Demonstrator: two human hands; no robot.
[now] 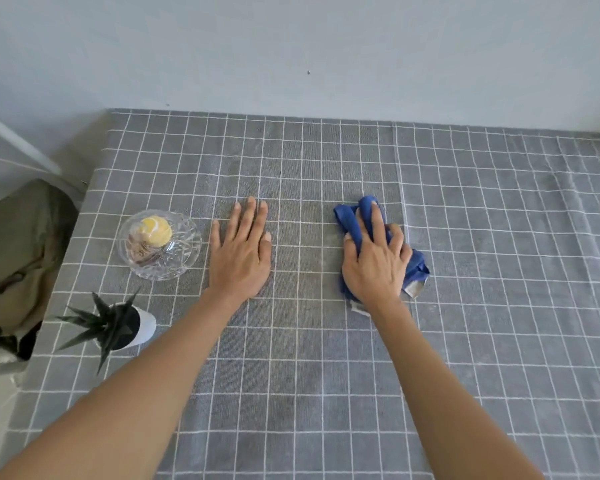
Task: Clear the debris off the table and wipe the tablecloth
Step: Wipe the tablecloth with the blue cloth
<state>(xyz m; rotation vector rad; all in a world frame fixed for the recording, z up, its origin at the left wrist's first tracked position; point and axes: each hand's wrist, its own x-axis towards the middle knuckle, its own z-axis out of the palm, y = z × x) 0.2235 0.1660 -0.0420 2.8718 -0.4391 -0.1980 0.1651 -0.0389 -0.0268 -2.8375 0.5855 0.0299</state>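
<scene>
A grey tablecloth (482,271) with a white grid covers the table. My right hand (374,261) presses a crumpled blue cloth (417,268) onto it, fingers curled over the cloth's far end. My left hand (241,251) lies flat on the tablecloth, palm down, fingers spread, holding nothing. To its left stands a clear glass dish (179,261) with a yellow lump and some brownish scraps inside.
A small spiky green plant in a white pot (146,325) stands near the table's left edge, in front of the dish. An olive bag (18,251) sits off the table to the left. A pale wall runs along the far edge.
</scene>
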